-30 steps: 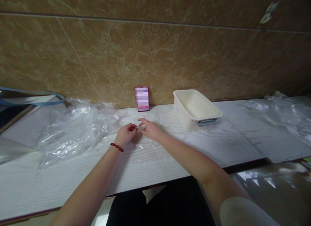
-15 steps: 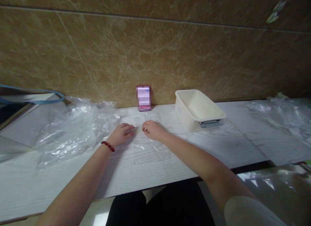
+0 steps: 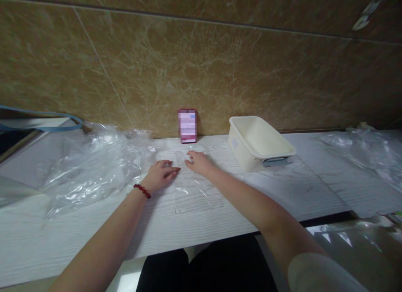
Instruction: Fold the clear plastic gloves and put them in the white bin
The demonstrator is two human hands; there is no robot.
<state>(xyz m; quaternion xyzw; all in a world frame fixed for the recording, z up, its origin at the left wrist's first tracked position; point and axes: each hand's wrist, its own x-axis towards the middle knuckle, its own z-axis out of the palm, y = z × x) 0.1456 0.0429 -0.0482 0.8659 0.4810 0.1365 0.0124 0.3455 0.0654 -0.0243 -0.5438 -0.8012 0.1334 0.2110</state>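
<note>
A clear plastic bag is lying flat on the white wood-grain table, in front of a phone that is standing upright against the brown marbled wall. The left hand, a red bead bracelet circling its wrist, is reaching to the bag's left edge; its thumb and fingers are standing apart, and I am seeing nothing gripped. The right hand is hovering over or resting on the bag's upper part, thumb and fingertips likewise parted; contact I cannot tell. A cream bin is sitting near the right hand, to its right. Crumpled clear plastic is lying in a heap left of the left hand.
</note>
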